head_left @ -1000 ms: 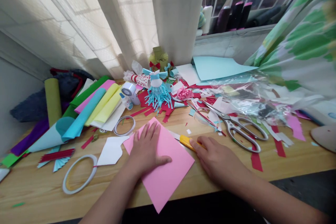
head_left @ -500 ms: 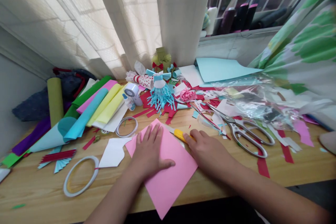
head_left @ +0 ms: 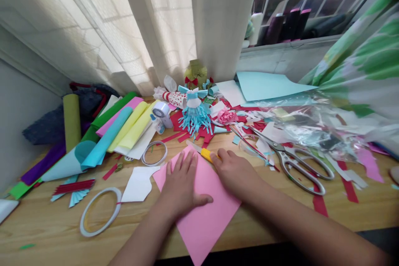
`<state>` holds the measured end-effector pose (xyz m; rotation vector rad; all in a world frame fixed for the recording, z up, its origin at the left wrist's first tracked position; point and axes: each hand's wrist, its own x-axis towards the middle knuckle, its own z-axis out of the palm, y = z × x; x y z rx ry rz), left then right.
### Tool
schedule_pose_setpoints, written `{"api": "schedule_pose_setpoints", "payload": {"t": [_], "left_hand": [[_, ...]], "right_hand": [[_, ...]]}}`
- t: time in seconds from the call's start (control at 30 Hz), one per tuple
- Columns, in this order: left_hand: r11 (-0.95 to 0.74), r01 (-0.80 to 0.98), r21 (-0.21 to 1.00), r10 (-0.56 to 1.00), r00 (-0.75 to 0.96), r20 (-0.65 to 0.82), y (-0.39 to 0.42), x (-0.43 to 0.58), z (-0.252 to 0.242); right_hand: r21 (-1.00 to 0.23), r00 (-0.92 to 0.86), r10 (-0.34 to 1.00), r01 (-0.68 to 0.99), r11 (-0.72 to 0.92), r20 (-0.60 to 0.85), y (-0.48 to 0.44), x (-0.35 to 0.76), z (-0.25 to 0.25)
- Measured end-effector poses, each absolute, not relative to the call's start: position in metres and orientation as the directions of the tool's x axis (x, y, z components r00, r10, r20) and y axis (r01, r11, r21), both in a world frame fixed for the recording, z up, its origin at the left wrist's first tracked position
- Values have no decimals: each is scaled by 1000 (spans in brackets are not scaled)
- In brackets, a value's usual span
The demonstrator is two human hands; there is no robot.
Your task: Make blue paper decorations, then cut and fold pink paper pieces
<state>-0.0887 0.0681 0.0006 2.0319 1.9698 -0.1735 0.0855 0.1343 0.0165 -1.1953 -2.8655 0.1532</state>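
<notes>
A pink sheet of paper (head_left: pixel 205 226) lies cornerwise on the wooden table, one corner toward me. My left hand (head_left: pixel 181 183) rests flat on it, fingers spread and thumb pointing right. My right hand (head_left: pixel 235 172) is closed around a yellow utility knife (head_left: pixel 206 154). The knife's blade reaches up and left to the far corner of the pink sheet, along its upper right edge. Left of the sheet lies a white paper cutout (head_left: pixel 137 183) with a curved side.
Big scissors (head_left: pixel 289 156) and plastic wrapping (head_left: pixel 314 126) lie right among paper scraps. A tape roll (head_left: pixel 116 203) and a smaller ring (head_left: pixel 166 156) are on the left, near coloured paper rolls (head_left: pixel 124 129). A fringed blue paper figure (head_left: pixel 195 112) stands behind.
My right hand has moved the knife up and left along the sheet's edge, so its blade is now at the far corner. My left hand stays on the paper. The view has shifted slightly.
</notes>
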Motion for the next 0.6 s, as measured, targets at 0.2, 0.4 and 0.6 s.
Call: {"api": "schedule_pose_setpoints", "payload": {"t": [0.2,0.4,0.6], "left_hand": [[-18,989,150,976,50,-214,64,-94,-2],[-266,942,206,925,310,-220,74,-89,12],[-341,922,186,913,371,-167,89,-73,29]], "right_hand": [[-172,-621,779,761,626,90,132,131,10],[-151,-271,912,933,328,308,157,214,2],[-52,-236,920,963,265,314,184,236,10]]}}
